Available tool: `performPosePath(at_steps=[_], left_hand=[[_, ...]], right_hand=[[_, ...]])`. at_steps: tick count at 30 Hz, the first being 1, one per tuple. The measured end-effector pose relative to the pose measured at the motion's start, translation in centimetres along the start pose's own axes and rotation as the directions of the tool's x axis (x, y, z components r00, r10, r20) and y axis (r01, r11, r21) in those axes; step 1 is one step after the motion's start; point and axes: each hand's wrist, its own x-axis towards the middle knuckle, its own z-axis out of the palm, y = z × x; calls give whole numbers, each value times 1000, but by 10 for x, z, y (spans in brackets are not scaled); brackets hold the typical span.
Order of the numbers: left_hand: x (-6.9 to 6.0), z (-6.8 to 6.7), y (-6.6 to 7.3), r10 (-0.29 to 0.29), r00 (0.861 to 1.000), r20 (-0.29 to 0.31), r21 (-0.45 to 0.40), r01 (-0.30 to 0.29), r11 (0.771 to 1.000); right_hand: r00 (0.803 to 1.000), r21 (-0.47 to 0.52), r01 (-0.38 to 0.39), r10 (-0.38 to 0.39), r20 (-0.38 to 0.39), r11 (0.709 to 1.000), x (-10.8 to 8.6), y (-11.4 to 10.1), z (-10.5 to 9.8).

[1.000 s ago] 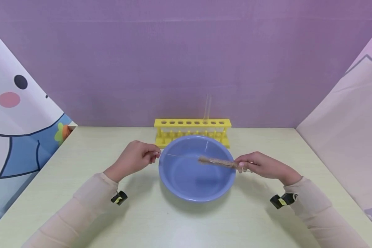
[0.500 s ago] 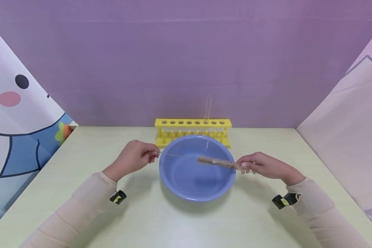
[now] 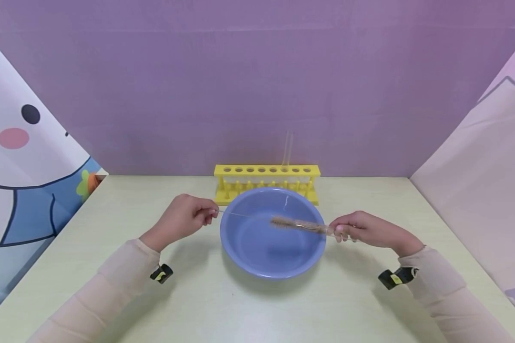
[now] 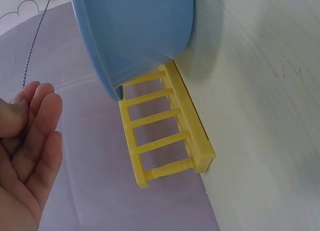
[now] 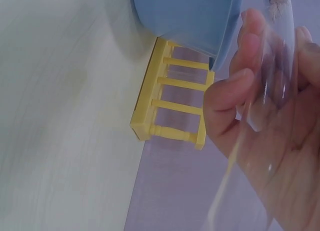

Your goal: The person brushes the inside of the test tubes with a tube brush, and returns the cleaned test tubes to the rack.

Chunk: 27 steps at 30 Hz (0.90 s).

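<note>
Above the blue plastic basin (image 3: pixel 272 269), my left hand (image 3: pixel 181 220) pinches the thin twisted-wire handle of a test tube brush (image 3: pixel 280 221). In the left wrist view the wire (image 4: pixel 34 46) runs up from between thumb and fingers. My right hand (image 3: pixel 365 229) grips a clear glass test tube (image 5: pixel 280 46), which lies nearly level over the basin's right rim. Part of the brown bristles is inside the tube; the rest sticks out of its left end. The fingers hide part of the tube.
A yellow test tube rack (image 3: pixel 266 170) stands directly behind the basin. Another clear test tube (image 3: pixel 287 148) stands in one of its holes, toward the right. The pale table (image 3: pixel 257 314) meets a purple backdrop behind the rack.
My left hand has moved slightly left, and the right hand slightly right with the test tube. More of the brush's bristles now show outside the tube.
</note>
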Motion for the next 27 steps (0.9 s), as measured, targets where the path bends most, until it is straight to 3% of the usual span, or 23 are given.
performPosePath(at_steps=[16,27], left_hand=[[-2,3,-5,58,998,-38,22,-57,998],[-6,0,-8,91,994,-63,57,-87,995]], right_hand=[[1000,47,-7,7,14,999,-5,2,-1],[1000,10,12,-13,18,1000,-6,5,-2]])
